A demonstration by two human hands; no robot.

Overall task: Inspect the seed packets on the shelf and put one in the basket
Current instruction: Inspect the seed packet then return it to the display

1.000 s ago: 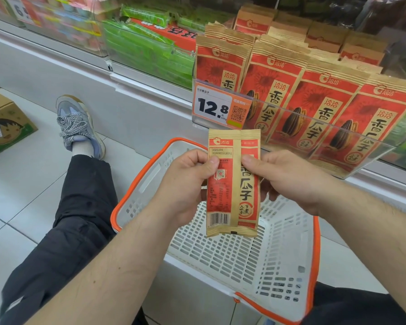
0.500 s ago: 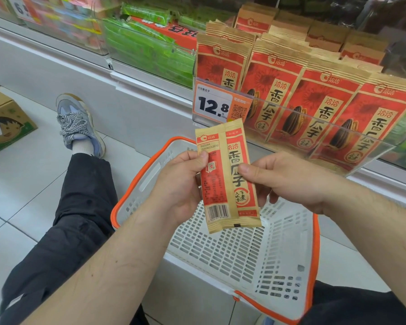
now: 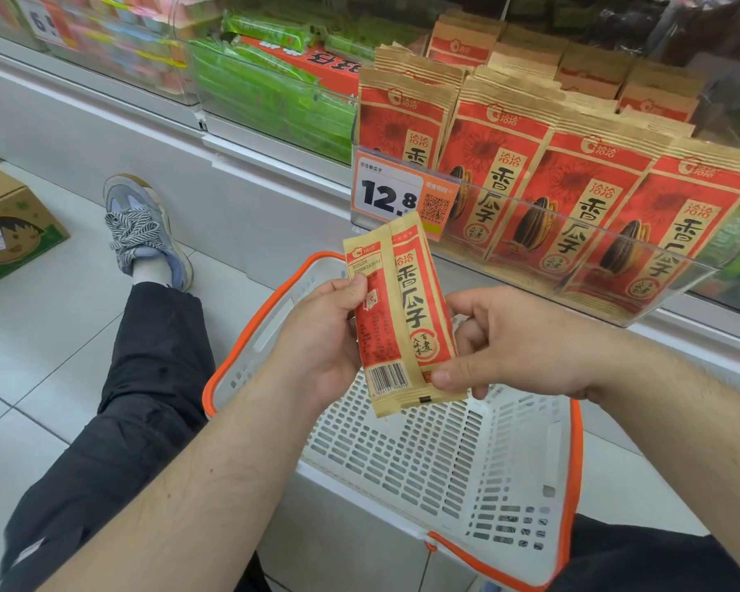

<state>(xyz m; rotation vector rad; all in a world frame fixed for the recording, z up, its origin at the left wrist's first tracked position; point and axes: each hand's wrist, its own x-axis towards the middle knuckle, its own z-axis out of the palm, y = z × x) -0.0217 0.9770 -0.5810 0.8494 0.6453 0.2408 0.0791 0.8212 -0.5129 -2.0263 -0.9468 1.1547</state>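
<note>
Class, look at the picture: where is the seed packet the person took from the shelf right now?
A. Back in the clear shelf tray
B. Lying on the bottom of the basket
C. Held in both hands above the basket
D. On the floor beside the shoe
C: the left hand and right hand both grip the seed packet above the white basket.

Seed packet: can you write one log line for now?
seed packet | back side showing | left hand and right hand hold it | above basket
</note>
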